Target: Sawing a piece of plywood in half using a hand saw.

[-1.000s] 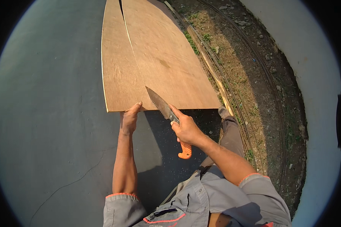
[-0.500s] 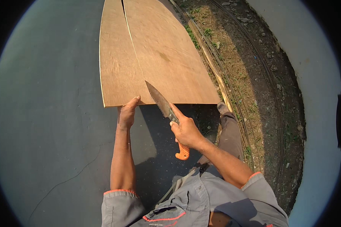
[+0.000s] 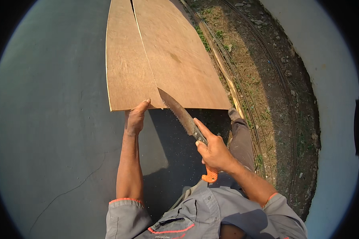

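A large brown plywood sheet [image 3: 179, 75] stretches away ahead of me, with a long cut line running down it that gapes at the far end. My left hand [image 3: 136, 114] grips its near edge, thumb on top and fingers hidden underneath. In my right hand [image 3: 216, 153] is a handsaw [image 3: 179, 113] with an orange and black handle, index finger laid along the handle. The toothed blade slants up and left across the near edge, and its tip meets the lower end of the cut line.
Long thin rods [image 3: 251, 95] and a pale wooden strip [image 3: 227, 75] lie along the soil and grass on the right. A light wall [image 3: 335, 131] borders that ground. Grey cracked floor [image 3: 60, 119] spreads on the left. My shoe [image 3: 234, 114] is by the sheet's right corner.
My right hand has drawn the saw back toward my body and to the right, so more blade shows past the edge. The left hand keeps its hold.
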Demonstrator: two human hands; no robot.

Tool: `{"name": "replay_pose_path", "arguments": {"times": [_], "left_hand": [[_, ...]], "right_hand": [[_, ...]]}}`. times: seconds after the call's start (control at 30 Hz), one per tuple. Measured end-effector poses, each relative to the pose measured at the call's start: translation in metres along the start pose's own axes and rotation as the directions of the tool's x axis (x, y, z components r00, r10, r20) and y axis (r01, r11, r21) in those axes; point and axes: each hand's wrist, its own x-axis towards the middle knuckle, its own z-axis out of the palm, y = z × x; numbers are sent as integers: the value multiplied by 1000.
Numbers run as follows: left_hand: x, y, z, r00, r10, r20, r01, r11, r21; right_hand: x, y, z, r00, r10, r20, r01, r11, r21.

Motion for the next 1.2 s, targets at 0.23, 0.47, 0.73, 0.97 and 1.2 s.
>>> {"name": "replay_pose_path", "arguments": {"times": [0.23, 0.47, 0.73, 0.97, 1.2], "left_hand": [[-3, 0, 16, 999, 30, 20, -31, 999, 30], [-3, 3, 3, 1000, -10, 13, 10, 1000, -4], [4, -11, 17, 999, 36, 10, -35, 997, -69], [-2, 6, 15, 998, 58, 35, -59, 998, 35], [1, -5, 28, 999, 0, 49, 3, 998, -63]], "right_hand": [[22, 15, 3, 999, 21, -31, -17, 992, 123], [-38, 20, -12, 1000, 5, -1, -5, 999, -50], [64, 10, 26, 995, -21, -102, 33, 993, 116], [-43, 13, -1, 990, -89, -107, 87, 996, -19], [53, 17, 23, 992, 14, -129, 17, 973, 229]]}}
